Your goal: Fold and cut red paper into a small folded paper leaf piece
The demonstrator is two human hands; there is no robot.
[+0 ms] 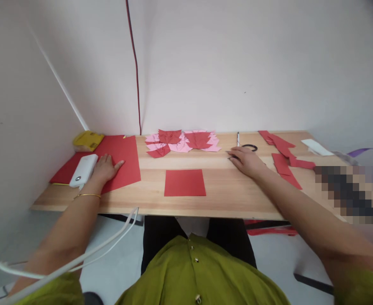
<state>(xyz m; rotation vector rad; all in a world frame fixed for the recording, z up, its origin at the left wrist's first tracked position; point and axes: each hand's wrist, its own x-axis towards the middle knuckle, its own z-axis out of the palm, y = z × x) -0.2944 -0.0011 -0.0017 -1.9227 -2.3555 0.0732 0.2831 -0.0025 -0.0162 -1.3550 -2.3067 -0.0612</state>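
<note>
My left hand (106,169) lies flat with its fingers apart on large red paper sheets (127,163), right beside a white power bank (84,170). My right hand (245,161) is curled over a pair of black-handled scissors (250,147) on the table; one handle loop shows behind the fingers and dark tips poke out to their left. Between the hands, near the front edge, sits a red paper square (185,183). Behind it lie cut, folded red and pink paper pieces (199,140) with jagged edges.
A pen (237,139) lies behind my right hand. Red paper scraps (282,146) and a white strip (316,147) are at the right. A yellow packet (87,140) stands at the back left. A white cable (110,237) loops over my left arm. Walls border the wooden table (154,203).
</note>
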